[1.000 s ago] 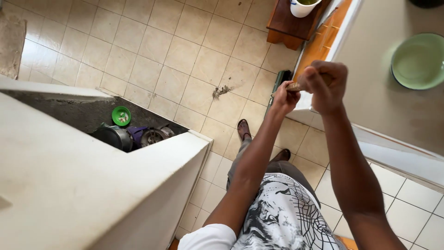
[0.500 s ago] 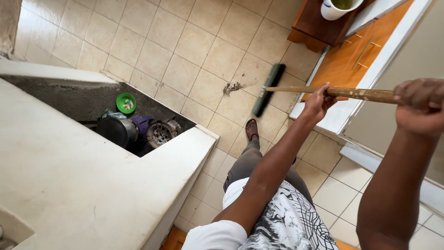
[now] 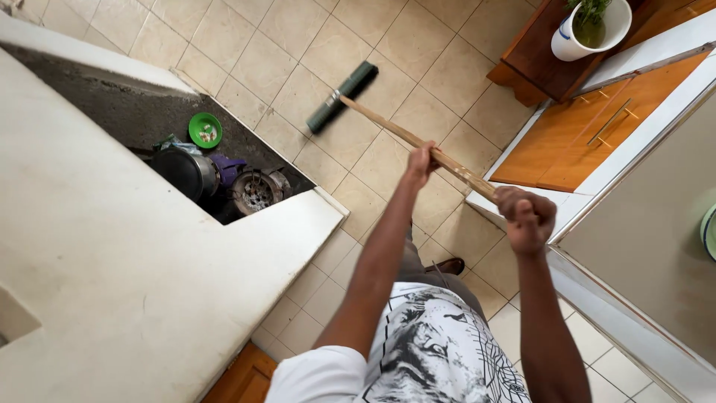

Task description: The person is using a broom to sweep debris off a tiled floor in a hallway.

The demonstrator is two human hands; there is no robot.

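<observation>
Both hands gripped the broom's wooden handle (image 3: 403, 136) — left hand (image 3: 421, 162) closed around it mid-shaft, right hand (image 3: 526, 213) fisted near the upper end. The dark broom head (image 3: 341, 98) lay on the tiled floor (image 3: 418, 45), handle slanting up toward the person — beside the pale counter (image 3: 112, 283).

The right edge cuts off a green bowl (image 3: 709, 232) on the counter (image 3: 641, 224).
</observation>
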